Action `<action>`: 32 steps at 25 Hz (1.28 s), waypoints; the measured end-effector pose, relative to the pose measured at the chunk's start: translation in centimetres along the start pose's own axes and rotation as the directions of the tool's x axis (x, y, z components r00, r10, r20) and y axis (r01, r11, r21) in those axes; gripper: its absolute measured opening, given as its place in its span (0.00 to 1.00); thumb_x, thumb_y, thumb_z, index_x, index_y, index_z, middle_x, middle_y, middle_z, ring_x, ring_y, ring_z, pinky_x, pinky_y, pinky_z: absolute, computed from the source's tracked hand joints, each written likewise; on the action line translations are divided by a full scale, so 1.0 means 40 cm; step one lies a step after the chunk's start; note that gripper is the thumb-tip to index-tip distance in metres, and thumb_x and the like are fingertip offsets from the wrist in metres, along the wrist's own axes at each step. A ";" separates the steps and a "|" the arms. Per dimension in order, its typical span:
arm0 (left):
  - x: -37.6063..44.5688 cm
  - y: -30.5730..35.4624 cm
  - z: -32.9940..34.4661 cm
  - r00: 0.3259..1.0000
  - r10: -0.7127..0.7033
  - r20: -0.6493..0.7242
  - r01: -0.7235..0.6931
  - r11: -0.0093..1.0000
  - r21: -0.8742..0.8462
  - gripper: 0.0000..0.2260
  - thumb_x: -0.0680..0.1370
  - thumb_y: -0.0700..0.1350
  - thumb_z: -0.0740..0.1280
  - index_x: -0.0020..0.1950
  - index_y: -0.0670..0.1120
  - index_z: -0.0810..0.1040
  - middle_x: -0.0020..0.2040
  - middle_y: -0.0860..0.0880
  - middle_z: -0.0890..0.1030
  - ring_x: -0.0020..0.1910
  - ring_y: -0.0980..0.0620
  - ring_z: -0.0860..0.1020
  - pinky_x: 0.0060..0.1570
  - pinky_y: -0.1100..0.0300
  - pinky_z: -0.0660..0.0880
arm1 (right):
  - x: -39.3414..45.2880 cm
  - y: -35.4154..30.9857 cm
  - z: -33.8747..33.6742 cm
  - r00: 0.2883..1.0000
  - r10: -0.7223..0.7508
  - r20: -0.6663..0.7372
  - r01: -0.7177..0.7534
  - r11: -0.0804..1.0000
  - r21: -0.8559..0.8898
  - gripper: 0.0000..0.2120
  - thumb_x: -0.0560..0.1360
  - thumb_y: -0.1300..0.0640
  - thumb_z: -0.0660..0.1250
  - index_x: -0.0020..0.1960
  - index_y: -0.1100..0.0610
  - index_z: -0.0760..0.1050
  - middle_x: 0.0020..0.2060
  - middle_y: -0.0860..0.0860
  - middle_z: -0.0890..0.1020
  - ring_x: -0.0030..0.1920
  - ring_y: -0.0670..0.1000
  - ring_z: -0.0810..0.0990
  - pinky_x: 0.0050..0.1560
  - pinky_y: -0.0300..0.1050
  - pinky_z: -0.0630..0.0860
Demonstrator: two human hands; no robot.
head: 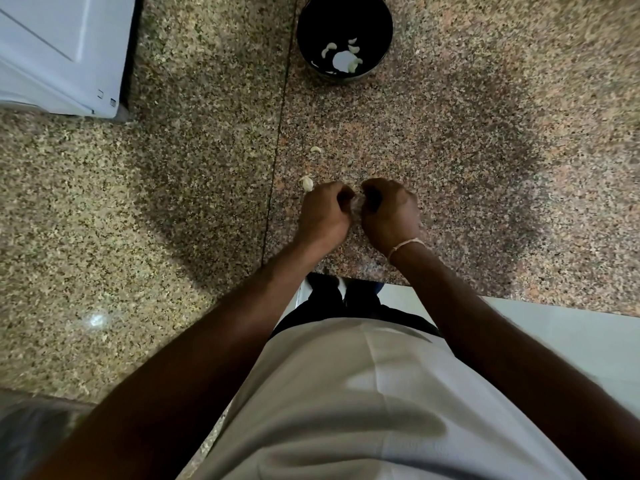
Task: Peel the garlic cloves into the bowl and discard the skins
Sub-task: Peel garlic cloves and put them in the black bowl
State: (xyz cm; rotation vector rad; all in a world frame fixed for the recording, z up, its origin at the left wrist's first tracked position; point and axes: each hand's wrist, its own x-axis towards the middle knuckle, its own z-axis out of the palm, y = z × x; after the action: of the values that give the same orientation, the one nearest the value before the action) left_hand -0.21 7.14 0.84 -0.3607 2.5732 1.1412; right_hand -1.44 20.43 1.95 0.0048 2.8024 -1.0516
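Head view: peeling in progress. Left hand and right hand sit knuckle to knuckle low over the granite counter, fingers curled onto a pale scrap between them, probably a garlic clove, mostly hidden. Both forearms reach forward, wrists bent down. Two loose cloves lie just beyond the left hand. Black bowl, well ahead, holds peeled pieces. Next, as judged: strip skin, carry clove to bowl.

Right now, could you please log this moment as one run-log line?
both hands: left hand, right hand pinch garlic clove | round black bowl: peeled cloves | speckled granite counter: two loose cloves
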 end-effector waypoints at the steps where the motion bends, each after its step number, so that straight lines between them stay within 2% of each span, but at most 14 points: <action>1: 0.001 -0.005 -0.005 1.000 -0.009 -0.022 0.009 1.000 -0.021 0.10 0.79 0.35 0.72 0.59 0.44 0.83 0.54 0.49 0.86 0.49 0.53 0.82 0.49 0.61 0.79 | 0.005 0.003 -0.002 1.000 0.015 -0.011 -0.015 1.000 0.004 0.12 0.77 0.66 0.66 0.57 0.59 0.84 0.50 0.58 0.86 0.48 0.57 0.83 0.47 0.40 0.73; 6: -0.004 -0.038 -0.028 0.997 -0.058 -0.053 0.054 0.996 -0.077 0.11 0.78 0.34 0.73 0.56 0.48 0.82 0.50 0.55 0.83 0.47 0.59 0.81 0.45 0.67 0.77 | 0.008 0.034 -0.030 0.997 -0.018 0.076 0.030 0.988 -0.154 0.19 0.74 0.70 0.66 0.63 0.58 0.81 0.54 0.58 0.83 0.52 0.59 0.82 0.50 0.47 0.79; 8: -0.005 -0.044 -0.030 0.996 -0.064 -0.061 0.059 0.994 -0.090 0.12 0.78 0.33 0.72 0.56 0.48 0.82 0.52 0.53 0.84 0.49 0.56 0.82 0.48 0.63 0.80 | 0.005 0.029 -0.029 0.987 -0.097 0.131 0.123 0.970 -0.211 0.20 0.76 0.67 0.69 0.67 0.55 0.80 0.58 0.57 0.81 0.54 0.57 0.81 0.49 0.45 0.78; 11: -0.008 -0.045 -0.032 0.994 -0.088 -0.057 0.081 0.990 -0.111 0.12 0.77 0.33 0.73 0.54 0.48 0.82 0.49 0.54 0.83 0.47 0.57 0.82 0.47 0.60 0.82 | 0.002 0.010 -0.015 0.932 -0.223 0.287 0.314 0.891 -0.327 0.18 0.79 0.62 0.69 0.68 0.51 0.80 0.63 0.55 0.79 0.62 0.57 0.76 0.56 0.52 0.80; 13: -0.012 -0.044 -0.032 0.993 -0.106 -0.045 0.101 0.990 -0.099 0.12 0.77 0.33 0.74 0.54 0.48 0.81 0.47 0.56 0.82 0.45 0.61 0.80 0.43 0.66 0.80 | -0.005 0.004 -0.007 0.908 -0.262 0.327 0.383 0.835 -0.394 0.13 0.82 0.59 0.64 0.65 0.53 0.81 0.62 0.55 0.77 0.63 0.57 0.73 0.56 0.54 0.80; 15: -0.018 -0.043 -0.034 0.993 -0.108 -0.039 0.104 0.990 -0.097 0.13 0.76 0.33 0.74 0.54 0.49 0.81 0.45 0.58 0.80 0.45 0.62 0.80 0.39 0.72 0.76 | -0.014 0.010 -0.006 0.891 -0.302 0.338 0.429 0.804 -0.413 0.14 0.84 0.57 0.60 0.63 0.56 0.81 0.60 0.55 0.78 0.62 0.56 0.73 0.55 0.52 0.80; 19: -0.023 -0.047 -0.030 0.995 -0.092 -0.030 0.088 0.991 -0.101 0.13 0.75 0.33 0.74 0.52 0.51 0.81 0.45 0.60 0.80 0.45 0.63 0.80 0.38 0.73 0.75 | -0.024 0.037 -0.008 0.840 -0.375 0.392 0.526 0.738 -0.422 0.16 0.85 0.59 0.54 0.62 0.59 0.79 0.57 0.55 0.79 0.59 0.56 0.73 0.53 0.51 0.78; 22: -0.024 -0.041 -0.031 0.997 -0.070 -0.017 0.068 0.993 -0.100 0.13 0.76 0.33 0.72 0.51 0.52 0.80 0.45 0.59 0.81 0.44 0.63 0.80 0.40 0.69 0.77 | -0.025 0.047 -0.011 0.844 -0.372 0.386 0.525 0.718 -0.457 0.14 0.84 0.59 0.55 0.61 0.60 0.78 0.55 0.56 0.79 0.57 0.58 0.74 0.49 0.53 0.79; 25: -0.020 -0.040 -0.032 0.999 -0.049 -0.007 0.048 0.994 -0.096 0.12 0.77 0.33 0.71 0.50 0.52 0.79 0.45 0.59 0.80 0.44 0.62 0.80 0.40 0.67 0.79 | 0.004 0.062 -0.020 0.931 -0.303 0.203 0.362 0.833 -0.418 0.10 0.83 0.61 0.61 0.58 0.60 0.81 0.51 0.56 0.82 0.52 0.57 0.79 0.45 0.47 0.77; 27: -0.018 -0.038 -0.032 0.999 -0.034 0.004 0.034 0.998 -0.055 0.12 0.77 0.33 0.71 0.50 0.50 0.79 0.43 0.60 0.79 0.42 0.62 0.79 0.38 0.70 0.77 | 0.031 0.069 -0.031 0.998 -0.066 0.006 0.066 0.984 -0.166 0.08 0.80 0.64 0.67 0.54 0.58 0.85 0.46 0.51 0.85 0.44 0.50 0.83 0.42 0.36 0.74; 28: -0.017 -0.035 -0.030 1.000 -0.024 0.002 0.024 0.999 -0.023 0.10 0.77 0.34 0.72 0.49 0.49 0.80 0.42 0.60 0.79 0.40 0.63 0.78 0.37 0.72 0.75 | 0.044 0.073 -0.038 0.991 0.131 -0.021 -0.129 0.989 0.069 0.07 0.78 0.65 0.71 0.52 0.57 0.85 0.43 0.48 0.85 0.39 0.44 0.83 0.39 0.33 0.75; 29: -0.015 -0.032 -0.026 1.000 -0.014 0.001 0.014 1.000 0.007 0.09 0.76 0.34 0.72 0.50 0.48 0.81 0.41 0.58 0.79 0.40 0.61 0.78 0.38 0.72 0.75 | 0.052 0.076 -0.047 0.949 0.313 0.033 -0.305 0.891 0.336 0.06 0.77 0.66 0.73 0.49 0.56 0.85 0.41 0.48 0.85 0.36 0.42 0.83 0.37 0.33 0.77; 30: -0.014 -0.025 -0.021 1.000 -0.004 0.001 0.004 1.000 0.029 0.08 0.76 0.35 0.73 0.51 0.46 0.82 0.42 0.56 0.80 0.40 0.58 0.79 0.41 0.69 0.77 | 0.053 0.078 -0.056 0.895 0.426 0.133 -0.424 0.720 0.548 0.06 0.76 0.67 0.74 0.47 0.58 0.85 0.39 0.50 0.86 0.34 0.43 0.84 0.37 0.36 0.80; 32: -0.011 -0.005 -0.008 1.000 0.014 0.005 -0.015 0.998 0.053 0.07 0.76 0.35 0.73 0.52 0.43 0.83 0.45 0.51 0.83 0.44 0.54 0.81 0.45 0.60 0.80 | 0.044 0.080 -0.074 0.820 0.491 0.293 -0.517 0.419 0.746 0.07 0.76 0.71 0.71 0.44 0.61 0.82 0.37 0.55 0.84 0.34 0.48 0.84 0.37 0.42 0.83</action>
State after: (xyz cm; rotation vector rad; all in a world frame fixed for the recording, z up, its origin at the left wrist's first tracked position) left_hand 0.22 6.82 1.08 -0.3274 2.6007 1.0746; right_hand -3.43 24.71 1.80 0.8727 1.7734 -1.9537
